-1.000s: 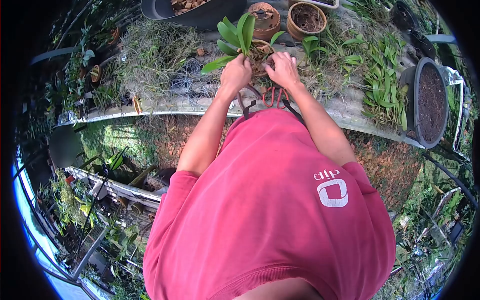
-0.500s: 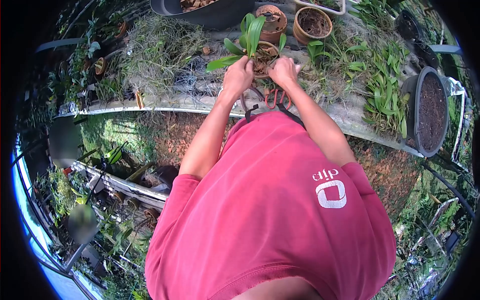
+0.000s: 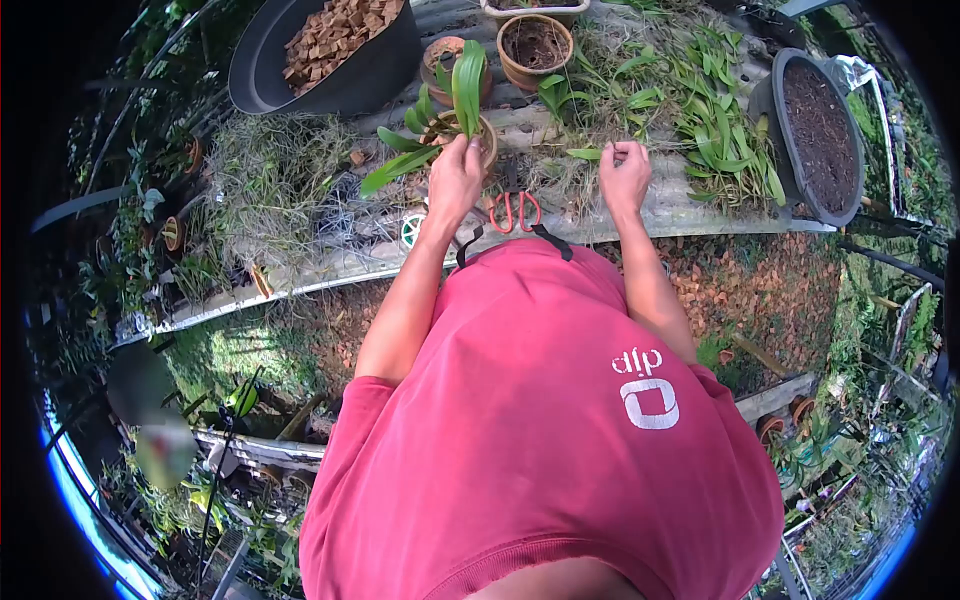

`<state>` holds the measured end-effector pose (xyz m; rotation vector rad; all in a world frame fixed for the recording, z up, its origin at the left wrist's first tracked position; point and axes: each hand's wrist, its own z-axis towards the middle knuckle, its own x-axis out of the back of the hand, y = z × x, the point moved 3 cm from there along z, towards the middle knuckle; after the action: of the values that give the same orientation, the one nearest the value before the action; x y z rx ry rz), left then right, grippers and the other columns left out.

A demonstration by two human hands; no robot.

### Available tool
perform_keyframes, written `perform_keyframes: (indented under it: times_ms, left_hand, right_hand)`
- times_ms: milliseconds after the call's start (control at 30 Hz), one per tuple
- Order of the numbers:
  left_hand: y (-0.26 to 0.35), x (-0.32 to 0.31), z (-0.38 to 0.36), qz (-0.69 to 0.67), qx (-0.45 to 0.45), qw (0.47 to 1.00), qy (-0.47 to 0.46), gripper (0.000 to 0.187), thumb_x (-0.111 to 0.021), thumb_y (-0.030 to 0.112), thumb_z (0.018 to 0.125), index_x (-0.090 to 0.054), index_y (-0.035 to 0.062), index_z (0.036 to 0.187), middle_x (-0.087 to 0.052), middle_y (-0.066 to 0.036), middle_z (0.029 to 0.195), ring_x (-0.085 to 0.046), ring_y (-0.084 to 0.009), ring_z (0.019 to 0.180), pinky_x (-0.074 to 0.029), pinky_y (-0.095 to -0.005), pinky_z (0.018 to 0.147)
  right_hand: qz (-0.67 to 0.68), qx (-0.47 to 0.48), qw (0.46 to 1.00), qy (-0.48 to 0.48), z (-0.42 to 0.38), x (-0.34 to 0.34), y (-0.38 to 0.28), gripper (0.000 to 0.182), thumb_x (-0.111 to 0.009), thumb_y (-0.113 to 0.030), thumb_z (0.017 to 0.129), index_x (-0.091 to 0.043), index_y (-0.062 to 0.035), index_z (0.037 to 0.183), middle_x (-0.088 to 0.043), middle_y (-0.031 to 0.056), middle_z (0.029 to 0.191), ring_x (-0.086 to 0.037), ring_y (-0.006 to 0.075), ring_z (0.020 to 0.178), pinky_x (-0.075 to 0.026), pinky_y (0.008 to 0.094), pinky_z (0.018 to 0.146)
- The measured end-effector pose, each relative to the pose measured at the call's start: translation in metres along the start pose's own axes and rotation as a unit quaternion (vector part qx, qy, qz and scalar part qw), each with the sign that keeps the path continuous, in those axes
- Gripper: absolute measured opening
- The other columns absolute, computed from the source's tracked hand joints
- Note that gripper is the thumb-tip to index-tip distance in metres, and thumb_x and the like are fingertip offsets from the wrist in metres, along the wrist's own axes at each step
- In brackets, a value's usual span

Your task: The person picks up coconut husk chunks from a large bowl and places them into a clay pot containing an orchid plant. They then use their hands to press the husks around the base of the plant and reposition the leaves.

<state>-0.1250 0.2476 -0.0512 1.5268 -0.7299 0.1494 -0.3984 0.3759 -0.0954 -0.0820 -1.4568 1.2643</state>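
potted orchid [image 3: 452,118] | green leaves, clay pot | upright on bench

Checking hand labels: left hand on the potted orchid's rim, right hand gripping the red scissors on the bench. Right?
Not quite. The left hand is at the potted orchid, but the right hand pinches a small leaf; the red scissors lie untouched on the bench. Head view shows it.

One head-worn fisheye view — looking steeply down, close over the bench [image 3: 690,215].

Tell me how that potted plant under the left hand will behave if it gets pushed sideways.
The potted plant looks top-heavy: long leaves rise and splay well past the small pot, so it may tip. The leaves would likely flex. The left hand grips its rim, steadying it.
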Motion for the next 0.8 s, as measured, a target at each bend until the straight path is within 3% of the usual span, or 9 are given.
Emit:
perform_keyframes:
  times_ms: [100, 133, 267, 300, 500, 633, 667, 767, 800]
  left_hand:
    - [0.002, -0.013, 0.003, -0.024, 0.011, 0.999, -0.04, 0.029, -0.053, 0.027, 0.108, -0.066, 0.0013, 0.109, -0.072, -0.021, 0.097, -0.07, -0.0402, 0.09, -0.052, -0.0475, 0.083]
    - [0.006, -0.014, 0.003, -0.028, -0.007, 0.998, -0.047, 0.029, -0.053, 0.026, 0.109, -0.065, 0.0001, 0.11, -0.07, -0.018, 0.09, -0.07, -0.0322, 0.084, -0.053, -0.0442, 0.08]
    - [0.018, -0.028, 0.001, -0.056, 0.01, 0.993, -0.102, 0.029, -0.053, 0.025, 0.11, -0.064, -0.0018, 0.111, -0.064, -0.011, 0.078, -0.064, -0.0175, 0.072, -0.052, -0.0362, 0.07]
    - [0.012, -0.034, 0.003, -0.04, 0.009, 0.991, -0.13, 0.031, -0.055, 0.028, 0.112, -0.067, 0.0002, 0.119, -0.07, -0.004, 0.094, -0.061, -0.0101, 0.077, -0.054, -0.0298, 0.069]
    - [0.044, -0.085, -0.004, -0.121, -0.01, 0.97, -0.213, 0.032, -0.054, 0.031, 0.112, -0.065, 0.0018, 0.12, -0.064, -0.001, 0.092, -0.057, -0.0083, 0.074, -0.053, -0.0285, 0.068]
    - [0.063, -0.111, -0.005, -0.077, -0.037, 0.966, -0.244, 0.031, -0.053, 0.031, 0.112, -0.066, 0.003, 0.118, -0.06, 0.001, 0.082, -0.056, -0.0081, 0.07, -0.05, -0.0286, 0.065]
    - [0.068, -0.114, -0.005, -0.083, -0.031, 0.965, -0.245, 0.032, -0.053, 0.031, 0.112, -0.066, 0.0019, 0.116, -0.062, -0.001, 0.082, -0.058, -0.0093, 0.071, -0.051, -0.0299, 0.066]
    - [0.076, -0.118, -0.013, -0.09, -0.009, 0.965, -0.247, 0.033, -0.053, 0.032, 0.111, -0.066, 0.0013, 0.115, -0.063, -0.003, 0.082, -0.06, -0.0105, 0.071, -0.053, -0.0313, 0.068]
    - [0.073, -0.118, -0.011, -0.084, -0.008, 0.965, -0.247, 0.033, -0.053, 0.032, 0.111, -0.066, 0.0027, 0.118, -0.061, -0.001, 0.082, -0.057, -0.0093, 0.071, -0.051, -0.0299, 0.067]
  right_hand:
    - [0.021, 0.033, 0.997, 0.069, 0.003, 0.023, 0.006, 0.018, -0.074, -0.016, 0.091, -0.065, 0.0002, 0.093, -0.067, 0.0157, 0.093, -0.07, 0.0326, 0.082, -0.055, 0.0444, 0.077]
    - [0.033, 0.048, 0.997, 0.054, 0.001, 0.026, 0.007, 0.019, -0.075, -0.014, 0.091, -0.064, 0.0012, 0.095, -0.069, 0.0161, 0.096, -0.071, 0.0308, 0.083, -0.056, 0.0417, 0.077]
    - [0.235, -0.079, 0.963, 0.104, -0.013, 0.042, 0.009, 0.015, -0.068, -0.008, 0.101, -0.058, 0.0034, 0.105, -0.07, 0.0146, 0.113, -0.073, 0.0208, 0.099, -0.058, 0.0324, 0.085]
    - [0.296, -0.085, 0.944, 0.121, -0.013, 0.045, 0.019, 0.014, -0.065, -0.007, 0.102, -0.057, 0.0031, 0.107, -0.069, 0.0139, 0.116, -0.072, 0.0205, 0.103, -0.058, 0.0319, 0.086]
    - [0.566, -0.202, 0.786, 0.142, -0.018, 0.079, 0.044, 0.012, -0.057, -0.013, 0.11, -0.053, -0.0028, 0.115, -0.065, 0.0121, 0.123, -0.069, 0.022, 0.116, -0.056, 0.0314, 0.089]
    - [0.648, -0.192, 0.705, 0.214, 0.011, 0.113, 0.077, 0.024, -0.057, -0.018, 0.11, -0.054, -0.0021, 0.128, -0.065, 0.0123, 0.132, -0.064, 0.0243, 0.125, -0.052, 0.0351, 0.098]
    - [0.675, -0.191, 0.673, 0.236, 0.025, 0.12, 0.088, 0.042, -0.057, -0.021, 0.11, -0.048, 0.0015, 0.144, -0.06, 0.0153, 0.142, -0.059, 0.0273, 0.133, -0.05, 0.0363, 0.106]
    - [0.707, -0.238, 0.622, 0.236, 0.059, 0.126, 0.122, 0.056, -0.056, -0.024, 0.111, -0.038, 0.005, 0.155, -0.054, 0.0188, 0.149, -0.056, 0.0298, 0.137, -0.048, 0.0361, 0.111]
    - [0.654, -0.278, 0.679, 0.186, 0.059, 0.114, 0.137, 0.07, -0.058, -0.031, 0.11, -0.029, 0.0074, 0.16, -0.051, 0.0218, 0.153, -0.056, 0.0309, 0.137, -0.048, 0.0369, 0.112]
